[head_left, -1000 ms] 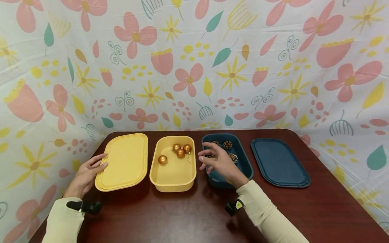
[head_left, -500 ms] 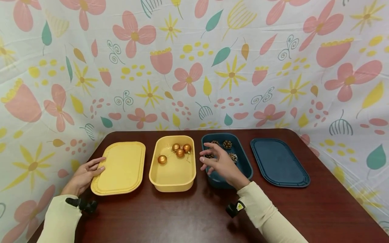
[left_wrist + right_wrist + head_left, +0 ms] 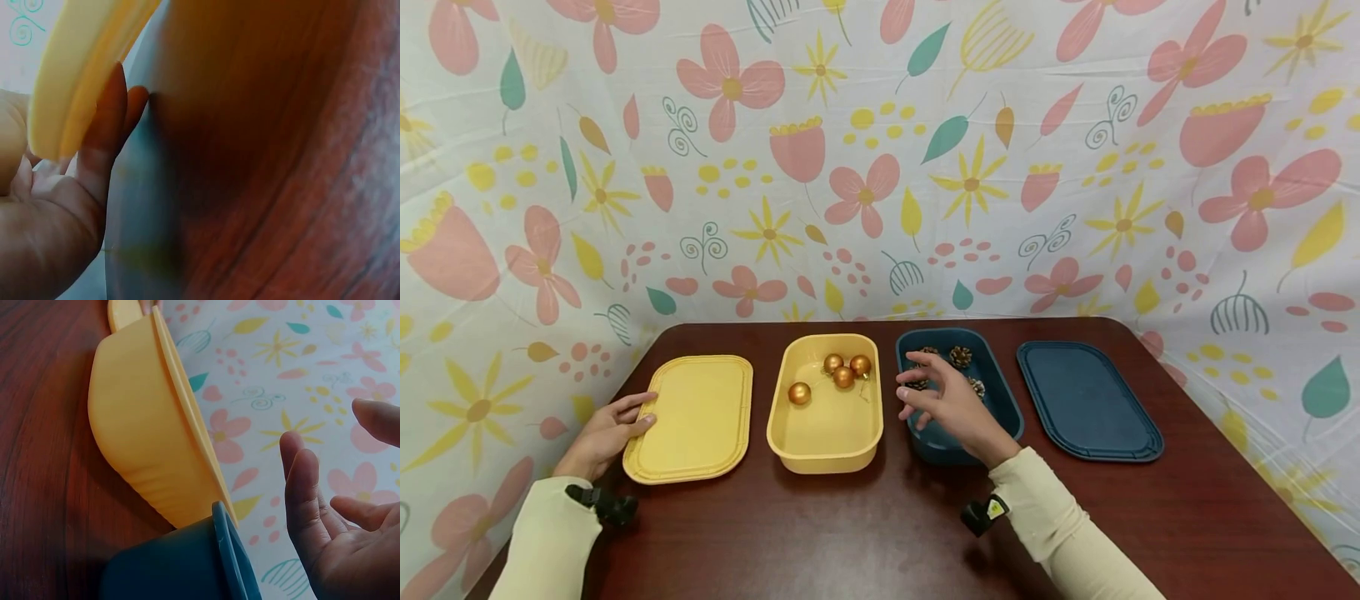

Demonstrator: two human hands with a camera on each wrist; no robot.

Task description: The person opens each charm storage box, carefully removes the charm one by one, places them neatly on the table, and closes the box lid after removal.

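Yellow rounded-rectangular lid (image 3: 696,417), left of yellow rounded tub (image 3: 823,429) holding shiny gold balls (image 3: 843,377): we pinch lid's left edge in left hand (image 3: 601,435). Our right hand (image 3: 953,406), fingers spread, hovers over dark-blue rounded tub (image 3: 936,451) holding brown pinecones (image 3: 960,357).

Two lids (image 3: 692,421), two tubs (image 3: 823,463), four gold balls (image 3: 799,393) and at least four pine cones (image 3: 960,357) show.

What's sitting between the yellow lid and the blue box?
The yellow box, with four gold balls inside, stands between the yellow lid and the blue box. The head view shows this.
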